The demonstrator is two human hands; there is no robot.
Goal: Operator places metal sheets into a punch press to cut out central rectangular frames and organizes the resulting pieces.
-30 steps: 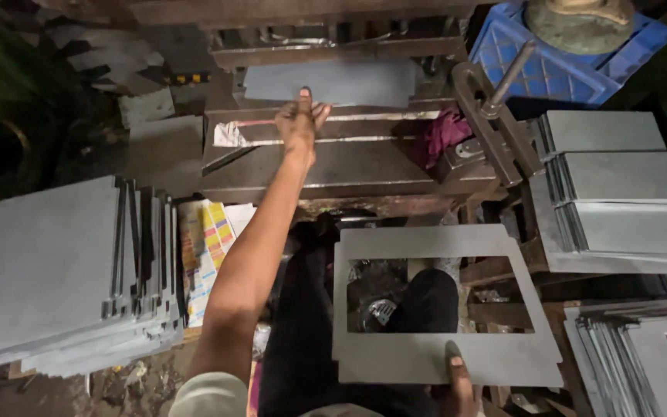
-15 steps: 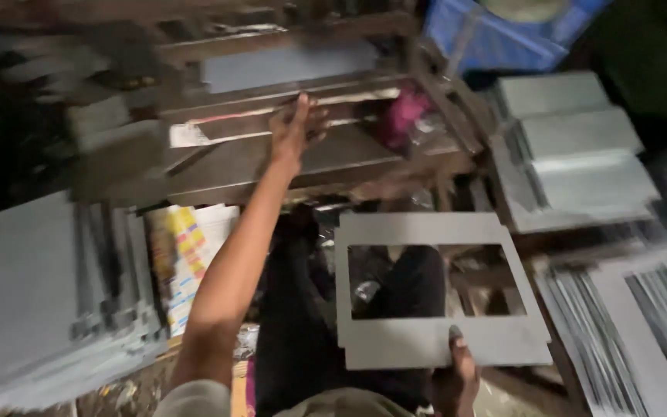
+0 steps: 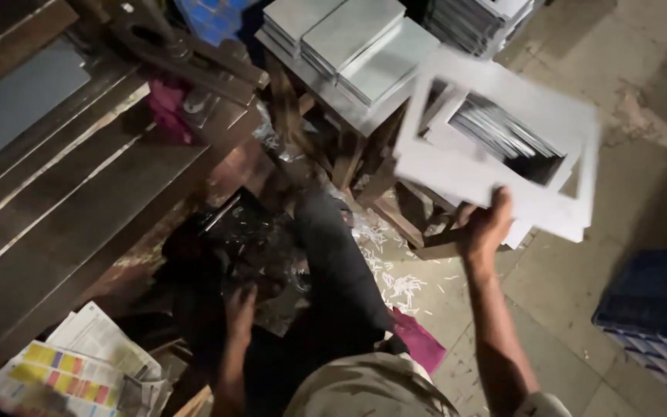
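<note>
Floor (image 3: 642,93) free; stacked sheets (image 3: 357,42) blocking.

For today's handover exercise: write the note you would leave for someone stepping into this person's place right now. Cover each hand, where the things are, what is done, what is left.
Right hand: grips the grey cut-out frame sheet by its lower edge, held out over the floor to the right.
Left hand: down by the lap, holding nothing that shows.
Stacks of grey plates sit on a wooden stand ahead; the metal bench is to the left.
Done: frame is off the bench.
Left: frame not yet set down.
</note>
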